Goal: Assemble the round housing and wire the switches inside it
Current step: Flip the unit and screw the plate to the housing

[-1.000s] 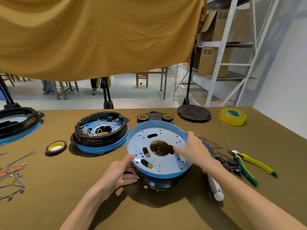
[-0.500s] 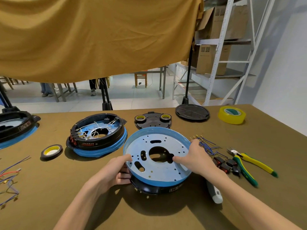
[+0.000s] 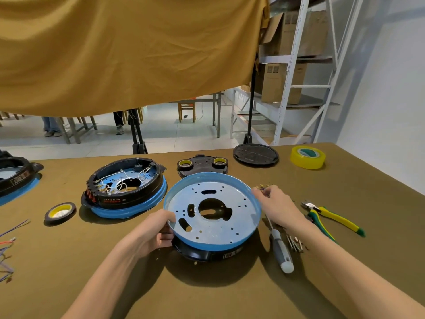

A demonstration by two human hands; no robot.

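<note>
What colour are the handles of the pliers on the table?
Yellow and green, seen in the head view: pliers.

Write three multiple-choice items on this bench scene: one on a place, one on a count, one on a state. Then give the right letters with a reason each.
1. Where does the screwdriver lie?
A. right of the housing being held
B. inside the wired housing
C. on the black lid

2. How many small tape rolls sit on the black plate behind the held housing?
A. none
B. two
C. five

3. What is the left hand doing?
A. lying flat on the table
B. holding the pliers
C. gripping the housing's rim

Key: 1 A, it lies on the table by the right hand. 2 B, one roll at each end. 3 C, the thumb curls over the blue edge.
</note>
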